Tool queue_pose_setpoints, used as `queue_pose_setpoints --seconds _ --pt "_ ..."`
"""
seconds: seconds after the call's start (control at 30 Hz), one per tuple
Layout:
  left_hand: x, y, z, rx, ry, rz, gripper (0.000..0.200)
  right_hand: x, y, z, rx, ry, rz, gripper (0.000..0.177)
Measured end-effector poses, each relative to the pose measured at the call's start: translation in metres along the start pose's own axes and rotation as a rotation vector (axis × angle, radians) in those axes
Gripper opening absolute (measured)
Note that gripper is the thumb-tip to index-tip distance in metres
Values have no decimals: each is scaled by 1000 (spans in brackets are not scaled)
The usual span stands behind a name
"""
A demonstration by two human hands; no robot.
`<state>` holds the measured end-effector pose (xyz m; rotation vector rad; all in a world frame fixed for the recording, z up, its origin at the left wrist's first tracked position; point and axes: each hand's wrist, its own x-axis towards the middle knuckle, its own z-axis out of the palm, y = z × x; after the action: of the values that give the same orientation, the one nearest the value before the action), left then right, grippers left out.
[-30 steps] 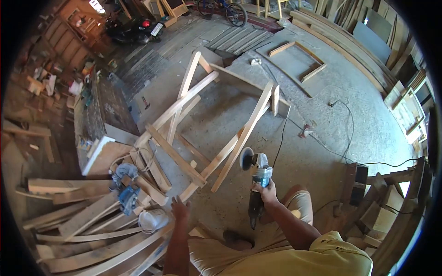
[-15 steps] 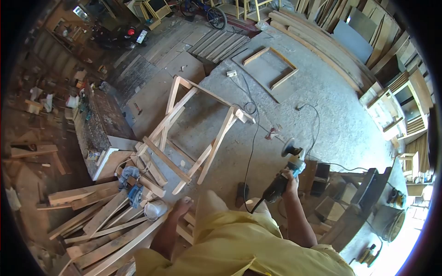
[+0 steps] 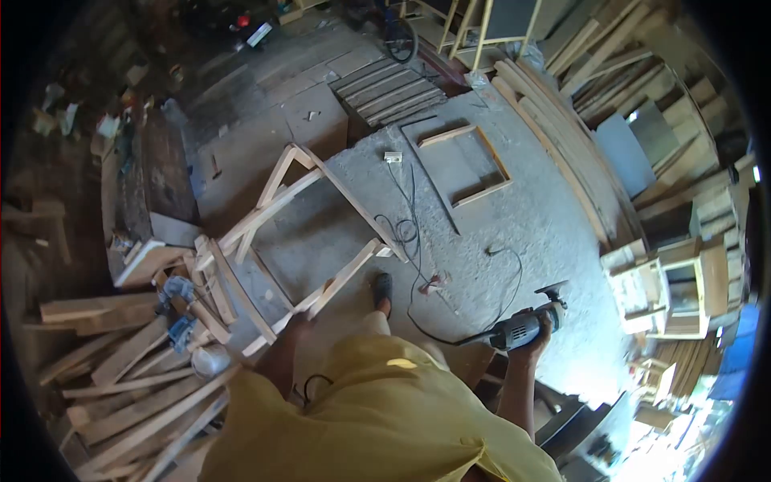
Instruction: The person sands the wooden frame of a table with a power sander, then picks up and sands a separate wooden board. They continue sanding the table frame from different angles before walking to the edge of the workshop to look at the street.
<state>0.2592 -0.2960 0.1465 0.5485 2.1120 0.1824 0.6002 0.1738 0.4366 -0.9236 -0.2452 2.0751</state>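
Observation:
In my right hand (image 3: 546, 328) is an angle grinder (image 3: 514, 329), gripped near its head, with the disc (image 3: 552, 287) facing away from me and the cord trailing off the back. My left hand (image 3: 299, 323) is at the near leg of a wooden stand frame (image 3: 341, 283) and overlaps it in this view; its fingers are dark and blurred. The stand, built of pale bare timber, rests tilted on the concrete floor in front of me, to the left.
A power cord (image 3: 412, 301) loops across the floor from a white socket box (image 3: 393, 157). Farther off lies a rectangular wooden frame (image 3: 506, 165). Loose timber (image 3: 132, 353) and a white bucket (image 3: 210, 361) crowd my left. Long planks (image 3: 554, 153) line the right side.
My right hand has carried the grinder rightward and turned it more level. My left hand has moved forward to the stand's leg. The view has shifted, and a foot now shows ahead.

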Motion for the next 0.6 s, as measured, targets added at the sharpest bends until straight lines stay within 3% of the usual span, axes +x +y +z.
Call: queue_pose_setpoints --seconds 0.03,0.07,0.1,0.13,0.17,0.2,0.27,0.33,0.37,0.43,0.47,0.5,0.6 --pt "-3 79 -43 -190 -119 -113 63 16 -9 7 65 9 -18 24" --pt "-1 145 -57 -417 82 10 49 30 -19 22 50 -2 3 24" --pt "-1 213 -84 -258 257 333 40 39 -29 44 23 -43 0 24" --pt "18 260 -83 -605 73 375 36 52 -38 60 -2 -83 -8 24" --pt "36 306 -80 -638 -47 431 35 71 -50 68 9 -72 0 24" --pt "-50 395 -166 -639 -176 367 32 88 -58 80 5 -80 4 24" --pt "29 437 -102 -674 -359 1004 29 124 -79 102 -14 -120 -30 23" --pt "3 490 -147 -410 -426 936 21 171 -103 115 -14 -109 -9 24" --pt "20 501 -148 -222 -331 887 17 197 -117 117 -9 -90 7 24" --pt "57 504 -158 -299 -337 567 18 263 -154 99 -74 -87 19 22" --pt "71 493 -162 -280 -3 728 21 297 -169 102 -129 -87 8 20" --pt "90 481 -159 -165 172 550 22 313 -178 121 -197 -69 -65 24" --pt "101 449 -156 -162 272 269 28 356 -211 156 -210 -217 106 26"
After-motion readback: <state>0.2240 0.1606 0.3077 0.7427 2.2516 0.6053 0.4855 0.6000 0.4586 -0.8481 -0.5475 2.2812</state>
